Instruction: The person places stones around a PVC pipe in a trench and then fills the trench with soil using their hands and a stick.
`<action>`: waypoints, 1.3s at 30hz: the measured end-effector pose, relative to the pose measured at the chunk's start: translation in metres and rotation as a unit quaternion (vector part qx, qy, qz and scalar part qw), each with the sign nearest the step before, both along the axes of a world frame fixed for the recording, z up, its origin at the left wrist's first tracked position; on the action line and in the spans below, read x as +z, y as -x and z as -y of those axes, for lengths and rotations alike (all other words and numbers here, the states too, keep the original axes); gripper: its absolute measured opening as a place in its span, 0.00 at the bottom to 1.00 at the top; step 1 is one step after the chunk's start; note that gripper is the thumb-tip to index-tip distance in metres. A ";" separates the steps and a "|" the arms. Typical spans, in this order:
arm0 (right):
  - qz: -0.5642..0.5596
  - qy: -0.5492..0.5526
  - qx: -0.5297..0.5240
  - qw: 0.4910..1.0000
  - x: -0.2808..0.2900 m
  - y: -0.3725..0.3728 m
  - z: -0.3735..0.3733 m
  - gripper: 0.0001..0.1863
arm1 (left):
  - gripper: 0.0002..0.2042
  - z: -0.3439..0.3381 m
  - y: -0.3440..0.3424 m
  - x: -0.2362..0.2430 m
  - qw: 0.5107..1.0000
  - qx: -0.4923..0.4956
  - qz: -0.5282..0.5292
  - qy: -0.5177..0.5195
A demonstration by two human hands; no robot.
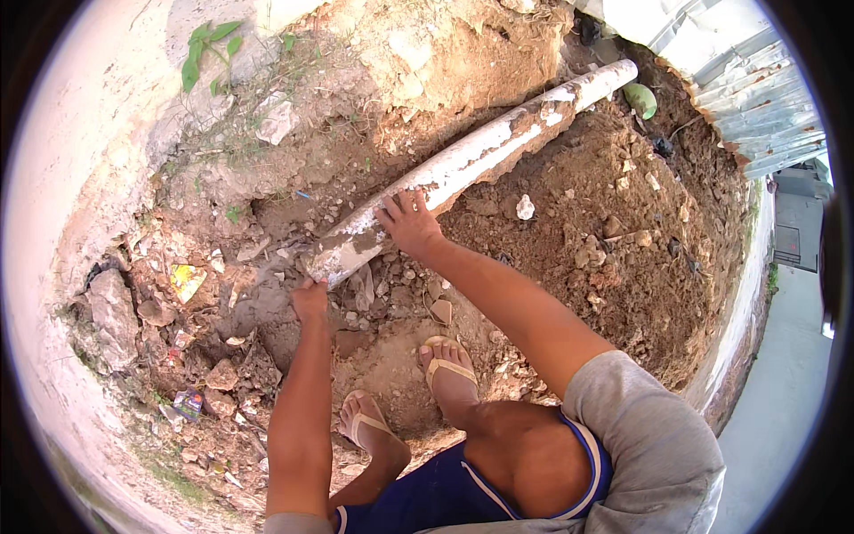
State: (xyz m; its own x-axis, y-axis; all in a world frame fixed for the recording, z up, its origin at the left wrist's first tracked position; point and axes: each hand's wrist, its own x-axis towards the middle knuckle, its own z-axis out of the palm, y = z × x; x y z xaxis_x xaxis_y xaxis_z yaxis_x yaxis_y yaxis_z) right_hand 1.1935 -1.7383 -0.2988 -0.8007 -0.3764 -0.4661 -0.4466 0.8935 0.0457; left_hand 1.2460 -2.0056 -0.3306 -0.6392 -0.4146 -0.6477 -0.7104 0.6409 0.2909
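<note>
- Surface: uneven brown soil (640, 258), loose clods and stones throughout; outdoors, sunlit along the top, mostly shade below.
- Pale wall (53, 231) curves down the left side; corrugated metal sheet (756, 116), rusty at its lower edge, top right.
- White pipe (471, 165), mud-caked, lies diagonally mid-scene: lower end near the feet, upper end toward the metal sheet, just beside a green object (640, 101).
- Left grip (310, 301): fingers curled in, pinching the pipe's lower end.
- Right grip (414, 230): fingers spread over the pipe a little further up, touching it.
- Edges: earth bank (445, 62) rises along the pipe's upper side; dug soil heaps against the lower side, white stone (525, 207) on it.
- Working room: trodden dirt between pipe and the feet in flip-flops (452, 365); left side crowded by rubble, big grey rock (113, 320), yellow wrapper (187, 281).
- Hidden: pipe's underside, plus part of the left fingers; can't tell how far they wrap.
- Cut off: grey sleeve (640, 427) and blue shorts (418, 489) at bottom; dark lens rim all round.
- Hard to make out: what the green object is; glare washes out the top right.
</note>
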 end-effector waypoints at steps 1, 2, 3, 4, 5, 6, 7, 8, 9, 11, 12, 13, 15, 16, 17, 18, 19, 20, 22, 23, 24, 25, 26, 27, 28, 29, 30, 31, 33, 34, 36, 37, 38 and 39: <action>0.015 -0.004 -0.009 1.000 -0.003 -0.002 0.000 0.36 | 0.21 0.006 -0.005 -0.013 0.998 -0.023 -0.047 -0.028; 0.030 -0.011 -0.019 0.999 -0.006 -0.005 -0.002 0.36 | 0.21 0.008 -0.009 -0.019 0.993 -0.046 -0.092 -0.058; 0.021 -0.003 -0.026 0.999 -0.009 -0.006 -0.007 0.38 | 0.19 0.007 -0.011 -0.026 0.990 -0.046 -0.127 -0.047; 0.028 0.002 -0.023 0.999 -0.010 -0.015 -0.011 0.38 | 0.19 0.000 -0.019 -0.027 0.991 -0.044 -0.120 -0.041; 0.034 -0.016 -0.014 0.999 -0.007 -0.020 -0.008 0.39 | 0.17 -0.005 -0.022 -0.020 0.992 -0.005 -0.126 -0.016; 0.037 -0.037 -0.007 0.999 -0.006 -0.025 -0.011 0.40 | 0.16 -0.013 -0.023 -0.013 0.990 0.033 -0.135 0.005; 0.054 -0.031 -0.029 0.998 -0.010 -0.032 -0.026 0.40 | 0.14 -0.028 -0.022 -0.009 0.991 0.048 -0.126 -0.020; 0.049 -0.022 -0.024 0.998 -0.006 -0.030 -0.023 0.40 | 0.14 -0.020 -0.022 -0.016 0.990 0.052 -0.132 -0.011; 0.028 -0.025 -0.022 0.999 -0.004 -0.028 -0.020 0.40 | 0.13 -0.016 -0.021 -0.025 0.977 0.104 -0.181 -0.042; 0.018 -0.001 -0.035 0.999 -0.002 -0.034 -0.018 0.39 | 0.13 -0.006 -0.028 -0.044 0.960 0.157 -0.221 -0.065; 0.022 0.005 -0.032 0.999 -0.001 -0.038 -0.015 0.39 | 0.14 -0.001 -0.026 -0.049 0.948 0.210 -0.216 -0.106; 0.010 -0.006 -0.038 0.999 -0.002 -0.042 -0.021 0.39 | 0.16 -0.007 -0.017 -0.050 0.929 0.261 -0.211 -0.156; 0.007 0.015 -0.066 0.998 -0.004 -0.051 -0.035 0.39 | 0.14 -0.009 -0.005 -0.047 0.948 0.233 -0.170 -0.134; 0.012 0.015 -0.067 0.998 -0.004 -0.055 -0.036 0.39 | 0.13 -0.005 -0.006 -0.048 0.965 0.204 -0.126 -0.104; 0.016 0.027 -0.088 0.996 -0.004 -0.058 -0.038 0.39 | 0.13 -0.004 -0.005 -0.051 0.966 0.203 -0.121 -0.103; 0.021 0.039 -0.109 0.993 -0.005 -0.062 -0.040 0.39 | 0.14 -0.004 -0.004 -0.054 0.928 0.279 -0.179 -0.173; 0.026 0.051 -0.114 0.992 -0.002 -0.069 -0.045 0.39 | 0.15 -0.006 -0.007 -0.058 0.875 0.353 -0.230 -0.240; 0.035 0.048 -0.116 0.992 -0.007 -0.079 -0.051 0.39 | 0.15 -0.007 -0.009 -0.062 0.877 0.354 -0.220 -0.239; 0.055 0.065 -0.089 0.992 -0.010 -0.089 -0.065 0.37 | 0.15 -0.007 -0.006 -0.071 0.891 0.319 -0.247 -0.208; 0.049 0.079 -0.068 0.993 -0.009 -0.102 -0.067 0.32 | 0.13 -0.003 -0.003 -0.074 0.922 0.280 -0.234 -0.127; 0.049 0.078 -0.067 0.993 -0.009 -0.108 -0.070 0.32 | 0.13 -0.001 0.003 -0.079 0.922 0.281 -0.233 -0.128; 0.103 0.073 -0.057 0.990 -0.005 -0.116 -0.066 0.30 | 0.14 0.008 0.002 -0.084 0.906 0.291 -0.259 -0.167; 0.154 0.064 -0.048 0.985 -0.004 -0.126 -0.065 0.28 | 0.14 0.013 0.002 -0.088 0.887 0.299 -0.284 -0.210; 0.158 0.066 -0.048 0.984 -0.002 -0.138 -0.063 0.28 | 0.14 0.021 -0.001 -0.092 0.889 0.299 -0.280 -0.207; 0.144 0.105 -0.044 0.983 -0.001 -0.148 -0.063 0.27 | 0.14 0.027 0.002 -0.094 0.904 0.277 -0.263 -0.190; 0.131 0.142 -0.042 0.980 -0.001 -0.158 -0.063 0.26 | 0.13 0.028 0.005 -0.095 0.919 0.254 -0.244 -0.175; 0.130 0.140 -0.046 0.980 -0.003 -0.166 -0.062 0.26 | 0.13 0.028 0.006 -0.097 0.920 0.251 -0.242 -0.178; 0.123 0.144 -0.061 0.980 -0.002 -0.174 -0.063 0.25 | 0.12 0.022 0.007 -0.099 0.938 0.219 -0.231 -0.136; 0.115 0.143 -0.081 0.980 -0.005 -0.182 -0.065 0.24 | 0.11 0.017 0.010 -0.100 0.954 0.181 -0.219 -0.100; 0.115 0.150 -0.080 0.979 -0.005 -0.184 -0.068 0.24 | 0.10 0.015 0.010 -0.101 0.953 0.200 -0.208 -0.092; 0.119 0.146 -0.087 0.978 -0.004 -0.185 -0.075 0.23 | 0.09 0.008 0.005 -0.103 0.953 0.217 -0.190 -0.093; 0.127 0.143 -0.098 0.977 -0.002 -0.182 -0.076 0.23 | 0.09 0.007 0.002 -0.102 0.953 0.221 -0.197 -0.069; 0.131 0.138 -0.111 0.975 -0.002 -0.179 -0.083 0.24 | 0.09 0.004 0.003 -0.102 0.951 0.223 -0.208 -0.047; 0.097 0.128 -0.107 0.981 -0.002 -0.176 -0.089 0.24 | 0.09 0.003 0.003 -0.102 0.952 0.220 -0.207 -0.057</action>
